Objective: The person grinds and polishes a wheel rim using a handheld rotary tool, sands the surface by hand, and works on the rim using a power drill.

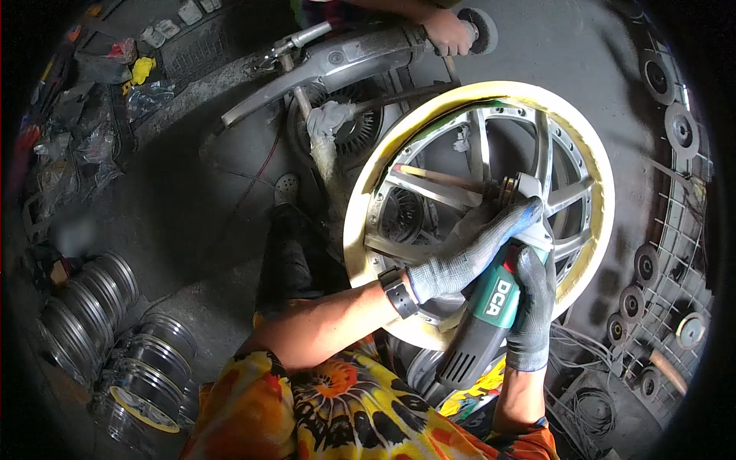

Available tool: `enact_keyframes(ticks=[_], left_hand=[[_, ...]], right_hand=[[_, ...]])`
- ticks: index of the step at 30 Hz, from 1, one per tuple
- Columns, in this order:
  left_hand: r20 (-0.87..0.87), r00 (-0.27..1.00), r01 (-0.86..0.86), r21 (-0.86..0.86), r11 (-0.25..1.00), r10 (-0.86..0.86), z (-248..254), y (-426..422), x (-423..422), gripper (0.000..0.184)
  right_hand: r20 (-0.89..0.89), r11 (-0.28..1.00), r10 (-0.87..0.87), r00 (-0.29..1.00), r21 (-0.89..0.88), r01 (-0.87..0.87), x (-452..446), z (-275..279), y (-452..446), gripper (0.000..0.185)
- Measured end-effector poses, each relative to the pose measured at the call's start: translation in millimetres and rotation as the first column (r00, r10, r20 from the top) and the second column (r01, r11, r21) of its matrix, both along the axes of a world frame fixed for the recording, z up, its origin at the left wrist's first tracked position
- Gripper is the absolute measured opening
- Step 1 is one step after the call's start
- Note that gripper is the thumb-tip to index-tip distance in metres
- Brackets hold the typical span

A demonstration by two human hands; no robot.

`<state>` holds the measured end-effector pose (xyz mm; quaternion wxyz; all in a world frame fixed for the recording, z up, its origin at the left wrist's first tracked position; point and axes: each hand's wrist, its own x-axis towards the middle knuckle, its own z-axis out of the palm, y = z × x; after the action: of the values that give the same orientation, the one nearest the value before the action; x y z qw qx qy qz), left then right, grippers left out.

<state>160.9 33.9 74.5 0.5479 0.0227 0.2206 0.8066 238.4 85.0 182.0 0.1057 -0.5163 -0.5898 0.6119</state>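
Note:
My gloved left hand (487, 241), with a dark watch at the wrist, is closed around the front of a green and black DCA power grinder (491, 295). My gloved right hand (533, 303) is wrapped around the right side of its body. The grinder's head lies over the spokes of a silver alloy wheel (477, 146). Whether its working end touches the metal I cannot tell. A wooden-looking stick with a yellow end (437, 176) reaches from near the head across a spoke. Yellow covering (594, 165) runs around the wheel's outer rim.
Another person's hand (448, 32) rests on a large grey power tool (353, 61) with a round pad (479, 32). Stacked rims (157, 360) stand at lower left. At right, discs (682, 130) hang along a wire rack (667, 253). Loose cables (590, 410) lie at lower right.

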Motion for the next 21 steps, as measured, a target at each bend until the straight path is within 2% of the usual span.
enact_keyframes(ticks=[5, 7, 14, 17, 21], left_hand=[[0.049, 0.999, -0.001, -0.009, 1.000, 0.001, 5, 2, -4, 0.041], [0.002, 1.000, -0.011, -0.042, 0.999, 0.011, 7, 4, -3, 0.040], [0.017, 0.999, -0.034, -0.101, 0.994, 0.036, 14, 10, 2, 0.043], [-0.037, 0.999, -0.031, -0.102, 0.994, 0.027, 13, 11, 1, 0.043], [0.023, 1.000, -0.017, -0.098, 0.995, 0.019, 14, 11, -1, 0.043]], right_hand=[[-0.006, 1.000, 0.018, 1.000, -0.024, -0.019, 3, -7, 11, 0.063], [-0.016, 0.999, -0.013, 1.000, -0.047, 0.012, 6, -8, 12, 0.059], [-0.019, 0.993, -0.023, 1.000, -0.119, 0.020, 19, -12, 24, 0.058], [-0.039, 0.992, -0.021, 0.999, -0.128, 0.016, 17, -11, 25, 0.058], [-0.006, 0.996, 0.002, 1.000, -0.088, -0.003, 15, -13, 26, 0.058]])
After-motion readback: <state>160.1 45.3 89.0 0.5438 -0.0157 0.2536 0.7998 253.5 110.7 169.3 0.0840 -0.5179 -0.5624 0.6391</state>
